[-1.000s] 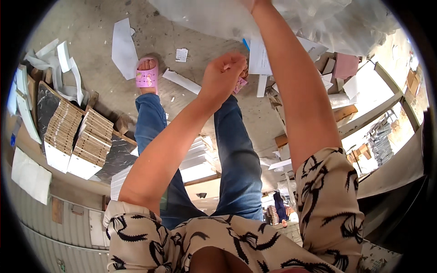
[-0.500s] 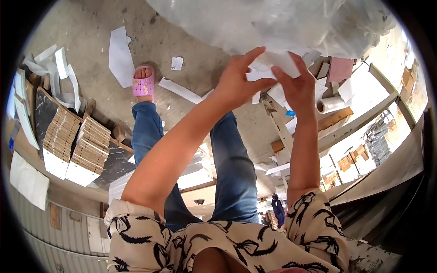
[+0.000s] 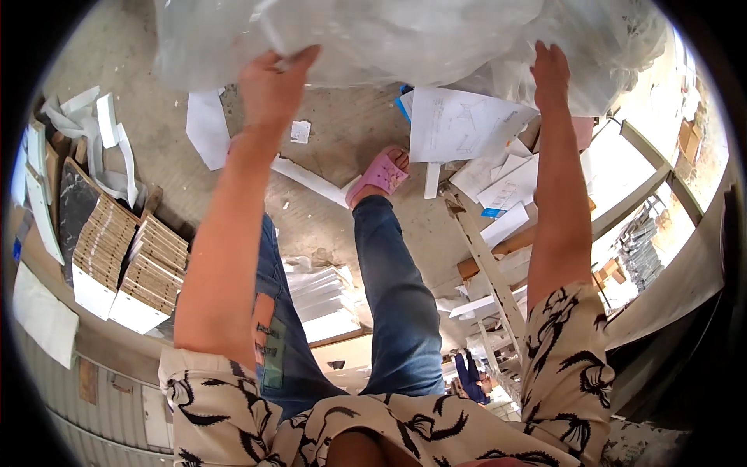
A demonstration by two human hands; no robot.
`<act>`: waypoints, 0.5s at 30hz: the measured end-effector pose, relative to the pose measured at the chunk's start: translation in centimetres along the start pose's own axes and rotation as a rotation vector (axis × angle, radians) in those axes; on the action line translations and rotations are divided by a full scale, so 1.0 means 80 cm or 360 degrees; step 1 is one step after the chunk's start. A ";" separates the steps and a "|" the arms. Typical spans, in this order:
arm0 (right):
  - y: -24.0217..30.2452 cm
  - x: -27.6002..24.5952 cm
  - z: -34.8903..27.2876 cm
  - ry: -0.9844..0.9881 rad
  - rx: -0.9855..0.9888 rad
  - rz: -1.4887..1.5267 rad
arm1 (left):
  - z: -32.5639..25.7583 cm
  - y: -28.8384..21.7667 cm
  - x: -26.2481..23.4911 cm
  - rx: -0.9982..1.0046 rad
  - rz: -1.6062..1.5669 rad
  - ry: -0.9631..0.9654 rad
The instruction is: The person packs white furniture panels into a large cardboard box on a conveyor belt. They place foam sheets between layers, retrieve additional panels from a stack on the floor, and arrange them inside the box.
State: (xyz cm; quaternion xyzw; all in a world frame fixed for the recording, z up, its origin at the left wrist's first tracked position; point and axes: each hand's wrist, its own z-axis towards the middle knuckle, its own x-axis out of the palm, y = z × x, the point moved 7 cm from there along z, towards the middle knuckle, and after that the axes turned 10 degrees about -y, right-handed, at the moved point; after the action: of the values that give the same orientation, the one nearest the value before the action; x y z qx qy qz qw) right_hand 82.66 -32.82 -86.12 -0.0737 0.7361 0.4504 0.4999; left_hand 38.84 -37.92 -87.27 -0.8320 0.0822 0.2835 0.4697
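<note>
A large sheet of clear plastic film (image 3: 405,39), or a bag of it, spreads across the far side in front of me. My left hand (image 3: 274,87) is closed at its near left edge, fingers curled and thumb pointing right, slightly blurred. Farther right, my right hand (image 3: 551,74) reaches up to the film with its fingers pinched on it, and folds run out from there. Between the hands, just below the film, lies a white paper sheet with line drawings (image 3: 467,128).
Stacked white-faced panels (image 3: 105,237) stand at left, beside white scrap strips (image 3: 97,128). White strips (image 3: 311,179) and loose papers (image 3: 510,183) litter the concrete floor. A metal frame (image 3: 486,265) stands at right. A person in dark clothes (image 3: 471,377) shows farther off.
My hands have moved apart, the left to the left and the right to the right and farther out. The film has spread left. The drawing sheet now shows plainly, and my feet have shifted.
</note>
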 end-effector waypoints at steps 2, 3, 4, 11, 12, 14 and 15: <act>0.013 0.045 0.037 0.0008 -0.0370 -0.0138 | 0.015 -0.002 -0.031 -0.0012 -0.0132 0.0030; 0.012 0.072 0.050 0.0115 -0.0305 0.0015 | 0.012 0.001 -0.036 -0.0040 -0.0254 0.0065; 0.009 0.092 0.076 0.0110 -0.0313 0.0010 | 0.006 0.000 -0.036 -0.0040 -0.0265 0.0066; 0.006 0.062 0.279 -0.0095 -0.0996 -0.0979 | -0.145 0.001 0.006 -0.0304 -0.0838 0.0662; 0.011 0.061 0.308 -0.0083 -0.1020 -0.0977 | -0.175 0.010 0.002 -0.0296 -0.0756 0.0701; 0.026 0.067 0.359 0.0244 -0.1002 -0.0748 | -0.238 0.023 -0.008 -0.0620 -0.0812 0.0802; 0.039 0.075 0.378 0.0409 -0.0987 -0.0629 | -0.267 0.035 -0.012 -0.0862 -0.1002 0.0730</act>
State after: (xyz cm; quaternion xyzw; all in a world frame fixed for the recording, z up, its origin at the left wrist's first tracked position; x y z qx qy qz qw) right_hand 98.25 -6.69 -91.97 -0.4175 0.5932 0.5336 0.4347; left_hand 45.35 -57.26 -80.28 -0.9501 -0.1493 -0.0527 0.2687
